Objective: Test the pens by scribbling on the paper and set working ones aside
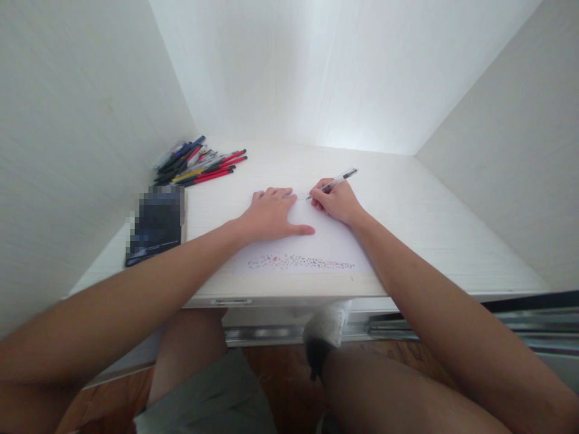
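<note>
White walls (289,72) enclose a white counter (420,229) above a wooden floor (280,386). At its far left corner lies one heap of pens (194,166) (too tangled to count); one dark slab (159,223), partly pixelated, lies along the left edge. Near the front edge is one sheet of paper (325,244), partly covered by the spread left hand (271,215); the right hand (337,199) pinches one clear pen (342,178) over it.

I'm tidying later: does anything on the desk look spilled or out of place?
No spill shows. The pens look untidy, heaped at differing angles at the far left of the desk. The nearer dark object is partly pixelated, so I can't judge it.
</note>
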{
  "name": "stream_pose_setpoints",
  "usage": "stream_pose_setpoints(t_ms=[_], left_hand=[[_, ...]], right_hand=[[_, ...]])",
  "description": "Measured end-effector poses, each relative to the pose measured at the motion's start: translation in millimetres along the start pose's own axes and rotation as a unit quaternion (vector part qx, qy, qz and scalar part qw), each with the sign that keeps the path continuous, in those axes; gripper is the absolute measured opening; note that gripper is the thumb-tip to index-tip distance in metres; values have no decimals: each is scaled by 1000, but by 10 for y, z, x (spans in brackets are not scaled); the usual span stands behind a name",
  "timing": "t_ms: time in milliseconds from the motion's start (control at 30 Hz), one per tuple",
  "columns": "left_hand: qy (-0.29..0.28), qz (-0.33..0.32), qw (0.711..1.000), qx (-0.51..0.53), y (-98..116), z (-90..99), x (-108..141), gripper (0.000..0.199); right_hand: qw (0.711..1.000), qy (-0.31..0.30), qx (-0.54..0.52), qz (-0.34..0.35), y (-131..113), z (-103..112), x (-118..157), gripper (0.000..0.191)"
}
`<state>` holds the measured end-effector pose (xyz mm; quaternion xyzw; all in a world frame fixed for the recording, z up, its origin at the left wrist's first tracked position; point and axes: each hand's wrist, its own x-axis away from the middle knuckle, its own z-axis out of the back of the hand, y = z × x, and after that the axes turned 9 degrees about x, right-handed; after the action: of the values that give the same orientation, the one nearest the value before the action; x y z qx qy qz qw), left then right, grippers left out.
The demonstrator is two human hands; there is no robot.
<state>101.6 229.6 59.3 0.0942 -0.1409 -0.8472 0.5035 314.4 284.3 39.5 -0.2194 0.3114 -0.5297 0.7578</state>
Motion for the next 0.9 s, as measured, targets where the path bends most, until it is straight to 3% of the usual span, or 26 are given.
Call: stream_pose_setpoints(t_ms=[900], left_hand=[[1,-1,1000,-4,9,21,6,92]], right_hand=[[1000,5,16,-16,-132,33,47,17]])
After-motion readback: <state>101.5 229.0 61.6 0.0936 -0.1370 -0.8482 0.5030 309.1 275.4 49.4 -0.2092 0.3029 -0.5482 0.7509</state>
